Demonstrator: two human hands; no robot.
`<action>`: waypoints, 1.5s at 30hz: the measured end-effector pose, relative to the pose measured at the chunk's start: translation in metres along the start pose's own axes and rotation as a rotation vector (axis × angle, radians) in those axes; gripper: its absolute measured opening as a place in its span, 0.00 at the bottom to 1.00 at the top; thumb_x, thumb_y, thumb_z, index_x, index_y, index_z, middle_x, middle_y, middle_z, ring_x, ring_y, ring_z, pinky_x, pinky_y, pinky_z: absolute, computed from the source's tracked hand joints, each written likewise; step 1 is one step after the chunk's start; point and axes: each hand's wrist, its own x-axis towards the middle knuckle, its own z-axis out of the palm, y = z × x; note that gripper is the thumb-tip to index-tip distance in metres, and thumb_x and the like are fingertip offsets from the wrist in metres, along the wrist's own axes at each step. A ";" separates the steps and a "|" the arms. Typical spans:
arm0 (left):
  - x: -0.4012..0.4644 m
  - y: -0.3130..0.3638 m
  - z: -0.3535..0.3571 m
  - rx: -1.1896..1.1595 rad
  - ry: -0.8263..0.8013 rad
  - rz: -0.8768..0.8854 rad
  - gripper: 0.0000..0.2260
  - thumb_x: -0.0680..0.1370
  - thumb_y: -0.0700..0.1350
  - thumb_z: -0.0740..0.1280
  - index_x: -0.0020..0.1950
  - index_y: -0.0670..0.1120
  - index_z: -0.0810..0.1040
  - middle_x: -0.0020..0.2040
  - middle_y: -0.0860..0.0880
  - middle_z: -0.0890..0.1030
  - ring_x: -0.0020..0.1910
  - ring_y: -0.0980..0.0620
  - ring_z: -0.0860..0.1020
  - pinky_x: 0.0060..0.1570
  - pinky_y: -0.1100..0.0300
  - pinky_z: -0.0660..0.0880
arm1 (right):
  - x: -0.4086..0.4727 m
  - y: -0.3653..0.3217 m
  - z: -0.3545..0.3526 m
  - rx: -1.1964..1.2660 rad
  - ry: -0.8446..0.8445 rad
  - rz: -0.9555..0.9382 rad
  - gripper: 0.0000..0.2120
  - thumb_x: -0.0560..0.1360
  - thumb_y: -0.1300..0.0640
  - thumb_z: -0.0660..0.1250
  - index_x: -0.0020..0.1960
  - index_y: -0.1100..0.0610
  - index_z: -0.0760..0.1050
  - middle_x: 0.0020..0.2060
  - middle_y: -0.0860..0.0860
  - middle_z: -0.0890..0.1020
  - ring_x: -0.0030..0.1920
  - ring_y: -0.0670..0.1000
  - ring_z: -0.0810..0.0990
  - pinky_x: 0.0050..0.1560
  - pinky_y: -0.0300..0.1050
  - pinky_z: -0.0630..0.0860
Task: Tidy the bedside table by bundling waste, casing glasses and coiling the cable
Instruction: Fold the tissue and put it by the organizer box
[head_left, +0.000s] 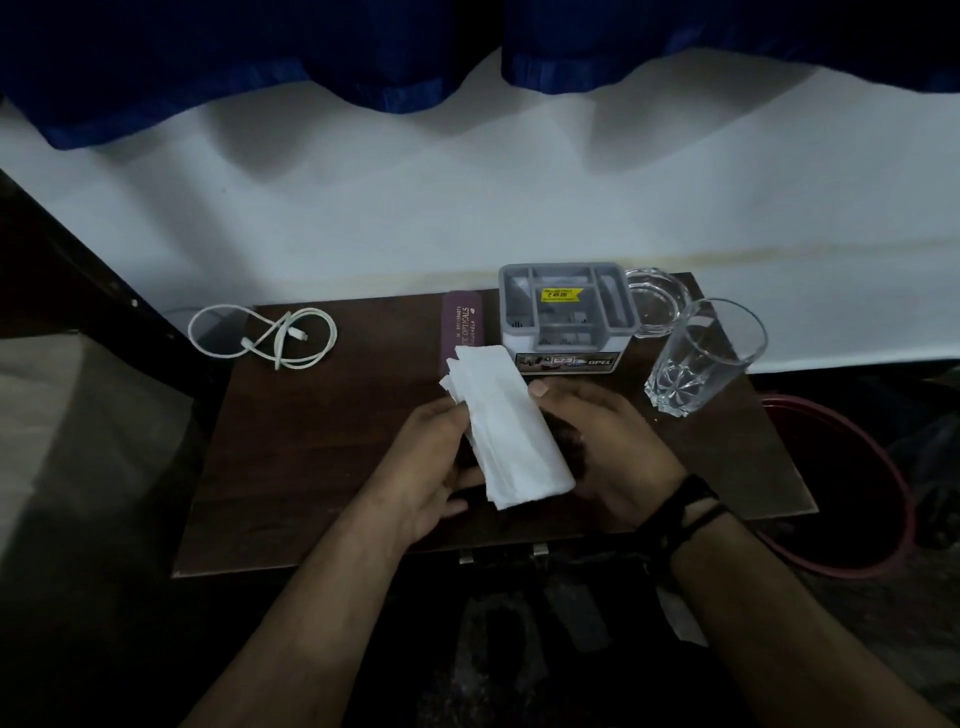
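So both hands hold the folded white tissue (506, 426) over the table (311, 467) centre: left hand (431, 467) grips its left edge w/ fingers curled, right hand (608, 447) supports underneath, thumb at the top. Glasses case (464, 325) lies just behind it, touching the grey organizer (566, 312); white cable (265, 338) sits loosely looped at back-left, well apart.

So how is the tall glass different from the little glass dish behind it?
The tall glass stands high and narrow, while the glass dish is low and wide. The tall glass sits nearer the table's right edge; the dish sits further back, beside the grey organiser. Both are clear and look empty.
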 end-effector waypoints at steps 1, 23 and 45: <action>0.002 -0.001 0.001 -0.008 -0.001 -0.002 0.11 0.81 0.55 0.61 0.45 0.59 0.82 0.41 0.59 0.86 0.33 0.54 0.84 0.65 0.39 0.68 | 0.001 0.002 0.001 -0.003 -0.016 0.006 0.16 0.76 0.50 0.74 0.60 0.56 0.82 0.51 0.49 0.88 0.54 0.54 0.85 0.53 0.56 0.82; 0.010 -0.015 0.007 0.022 0.068 0.654 0.12 0.81 0.45 0.68 0.65 0.47 0.79 0.56 0.49 0.86 0.56 0.50 0.84 0.53 0.57 0.81 | -0.006 0.007 0.024 -0.056 -0.006 -0.317 0.08 0.81 0.57 0.68 0.59 0.54 0.81 0.54 0.53 0.87 0.57 0.54 0.85 0.60 0.55 0.81; 0.012 -0.021 0.009 0.112 0.003 0.910 0.12 0.79 0.40 0.67 0.62 0.42 0.78 0.58 0.48 0.84 0.58 0.55 0.82 0.57 0.64 0.76 | -0.003 0.019 0.015 -0.447 0.000 -0.655 0.17 0.80 0.59 0.66 0.68 0.55 0.76 0.61 0.48 0.84 0.63 0.48 0.82 0.66 0.55 0.77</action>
